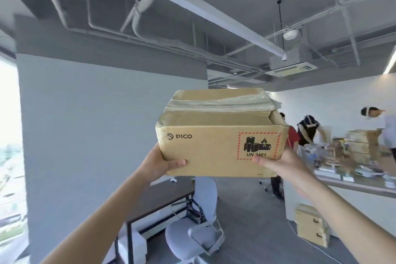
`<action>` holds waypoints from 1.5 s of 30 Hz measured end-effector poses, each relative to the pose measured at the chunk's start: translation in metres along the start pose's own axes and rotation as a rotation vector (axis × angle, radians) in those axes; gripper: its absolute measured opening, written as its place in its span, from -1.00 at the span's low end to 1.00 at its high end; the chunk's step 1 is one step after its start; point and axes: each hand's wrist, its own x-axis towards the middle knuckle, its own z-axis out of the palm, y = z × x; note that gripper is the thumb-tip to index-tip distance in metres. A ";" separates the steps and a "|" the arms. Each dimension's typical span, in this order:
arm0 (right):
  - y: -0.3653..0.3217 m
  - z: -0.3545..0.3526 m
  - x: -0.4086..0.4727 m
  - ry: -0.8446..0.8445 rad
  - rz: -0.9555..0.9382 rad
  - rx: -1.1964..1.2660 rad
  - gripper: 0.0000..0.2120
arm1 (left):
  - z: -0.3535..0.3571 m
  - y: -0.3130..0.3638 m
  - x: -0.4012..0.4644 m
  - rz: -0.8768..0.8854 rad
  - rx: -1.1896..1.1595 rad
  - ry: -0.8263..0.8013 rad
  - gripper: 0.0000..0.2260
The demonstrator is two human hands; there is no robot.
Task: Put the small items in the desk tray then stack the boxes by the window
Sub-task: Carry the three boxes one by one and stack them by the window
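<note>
Box-stacking phase, judged from the carry: a dented brown cardboard box with PICO print and a red-hatched battery label [220, 135] is held up high in front of the camera, off any surface. Left hand [159, 164] clamps the lower left corner, thumb pressed on the front face; right hand [278, 164] grips the lower right corner, fingers [260, 159] laid over the label edge. Both hands closed on the box, rest of the fingers hidden behind it.

Desk tray not in view, so cannot tell if small items are done. No stack by the window visible yet; this box not placed. Bright window [9, 146] at far left, well apart from the box.

Room: open office, exposed grey ceiling ducts. Dark worktop [162, 197] below with a grey office chair [192, 227] beside it. Two pale yellow boxes [311, 225] stacked on the floor at right. Long cluttered white worktop [342, 184] at right, other people working at it.
</note>
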 end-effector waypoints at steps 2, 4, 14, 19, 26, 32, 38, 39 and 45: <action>-0.017 0.061 0.007 -0.057 -0.025 0.025 -0.50 | -0.060 -0.017 -0.016 -0.016 0.034 0.054 -0.46; -0.037 0.127 0.014 -0.113 -0.047 0.056 -0.51 | -0.122 -0.038 -0.032 -0.040 0.063 0.110 -0.49; -0.131 0.520 0.039 -0.427 -0.117 0.270 -0.33 | -0.463 -0.138 -0.114 -0.157 0.179 0.413 -0.55; -0.158 0.686 0.040 -0.529 -0.092 0.366 -0.48 | -0.589 -0.165 -0.145 -0.181 0.259 0.497 -0.61; -0.170 0.864 0.062 -0.660 -0.128 0.384 -0.47 | -0.715 -0.240 -0.163 -0.254 0.328 0.626 -0.63; -0.151 1.007 0.110 -0.725 -0.174 0.420 -0.43 | -0.795 -0.323 -0.134 -0.318 0.347 0.741 -0.63; -0.112 1.160 0.197 -0.789 -0.146 0.444 -0.45 | -0.884 -0.422 -0.057 -0.392 0.380 0.808 -0.59; -0.107 1.184 0.213 -0.807 -0.142 0.446 -0.45 | -0.898 -0.438 -0.042 -0.402 0.380 0.816 -0.62; -0.074 1.310 0.288 -0.884 -0.102 0.430 -0.44 | -0.973 -0.526 0.025 -0.480 0.374 0.804 -0.43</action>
